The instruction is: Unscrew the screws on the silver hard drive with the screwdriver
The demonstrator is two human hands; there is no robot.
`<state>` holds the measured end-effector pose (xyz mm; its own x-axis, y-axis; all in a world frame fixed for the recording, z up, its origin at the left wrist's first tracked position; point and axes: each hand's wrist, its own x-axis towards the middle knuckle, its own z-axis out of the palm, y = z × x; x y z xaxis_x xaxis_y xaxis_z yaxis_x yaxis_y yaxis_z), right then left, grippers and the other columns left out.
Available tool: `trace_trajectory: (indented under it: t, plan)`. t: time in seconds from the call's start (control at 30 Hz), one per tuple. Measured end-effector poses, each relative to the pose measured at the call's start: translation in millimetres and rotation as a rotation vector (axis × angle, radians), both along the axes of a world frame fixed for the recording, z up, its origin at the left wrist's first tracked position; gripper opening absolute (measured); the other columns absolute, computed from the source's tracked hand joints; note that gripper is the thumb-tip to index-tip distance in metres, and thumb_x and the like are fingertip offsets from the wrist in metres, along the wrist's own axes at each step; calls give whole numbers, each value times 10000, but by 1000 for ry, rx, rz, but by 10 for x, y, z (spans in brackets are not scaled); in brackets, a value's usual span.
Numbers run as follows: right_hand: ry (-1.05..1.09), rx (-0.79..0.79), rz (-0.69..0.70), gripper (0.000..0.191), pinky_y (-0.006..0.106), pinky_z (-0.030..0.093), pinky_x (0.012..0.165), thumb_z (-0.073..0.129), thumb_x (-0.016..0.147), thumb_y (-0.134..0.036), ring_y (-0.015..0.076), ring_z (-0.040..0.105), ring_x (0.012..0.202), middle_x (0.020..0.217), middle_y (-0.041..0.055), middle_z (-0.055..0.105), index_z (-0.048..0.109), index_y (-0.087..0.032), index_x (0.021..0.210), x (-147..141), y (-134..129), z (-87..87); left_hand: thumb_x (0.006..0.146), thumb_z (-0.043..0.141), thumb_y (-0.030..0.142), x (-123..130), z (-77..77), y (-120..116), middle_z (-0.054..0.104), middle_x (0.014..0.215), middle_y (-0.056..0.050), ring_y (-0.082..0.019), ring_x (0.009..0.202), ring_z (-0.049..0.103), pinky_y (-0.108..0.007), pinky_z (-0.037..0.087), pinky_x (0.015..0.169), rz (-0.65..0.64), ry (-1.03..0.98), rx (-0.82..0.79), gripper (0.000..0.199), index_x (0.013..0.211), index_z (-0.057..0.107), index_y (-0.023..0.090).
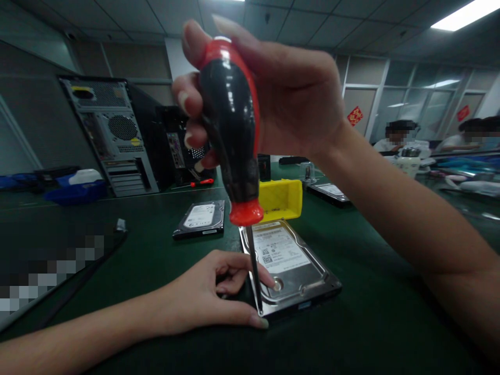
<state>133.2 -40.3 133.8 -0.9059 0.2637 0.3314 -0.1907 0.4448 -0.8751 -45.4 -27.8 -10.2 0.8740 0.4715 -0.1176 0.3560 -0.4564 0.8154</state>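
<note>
My right hand is wrapped round the black and red handle of a screwdriver, held nearly upright. Its thin shaft points down, and the tip rests at the near left corner of a silver hard drive lying label up. My left hand grips that corner. Its thumb presses the near edge and a fingertip lies on the round spot of the cover. Just behind the drive is a yellow bin with small dark bits inside. A second hard drive lies to the left.
A computer tower stands at the back left beside an opened case. A red screwdriver, a blue tray and another hard drive are on the green table. A cable runs at left. People sit at the far right.
</note>
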Motion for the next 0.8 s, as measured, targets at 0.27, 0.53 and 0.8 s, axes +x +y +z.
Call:
trace_trajectory:
  t: [0.27, 0.53, 0.8]
  plan:
    - [-39, 40, -21, 539, 322, 466, 897, -139, 913, -227, 91, 565, 939, 934, -33, 521, 395, -176, 952, 4, 4, 13, 669, 782, 391, -19, -33, 5, 280, 639, 92, -105, 570, 270, -218, 228, 542, 1, -31, -23, 371, 983, 661, 235]
    - [76, 242, 72, 600, 268, 488, 734, -321, 805, -343, 56, 580, 708, 661, -37, 453, 255, -176, 784, -74, 47, -9, 668, 783, 370, 0, 7, -20, 268, 586, 105, -105, 561, 272, -219, 210, 541, 0, -26, -40, 377, 993, 665, 218]
    - [68, 218, -39, 492, 203, 470, 641, -177, 881, -316, 48, 517, 592, 642, -41, 483, 291, -178, 811, -85, 19, -76, 672, 785, 375, 10, 4, -16, 273, 582, 106, -100, 555, 276, -215, 213, 537, -11, -38, -16, 382, 991, 665, 204]
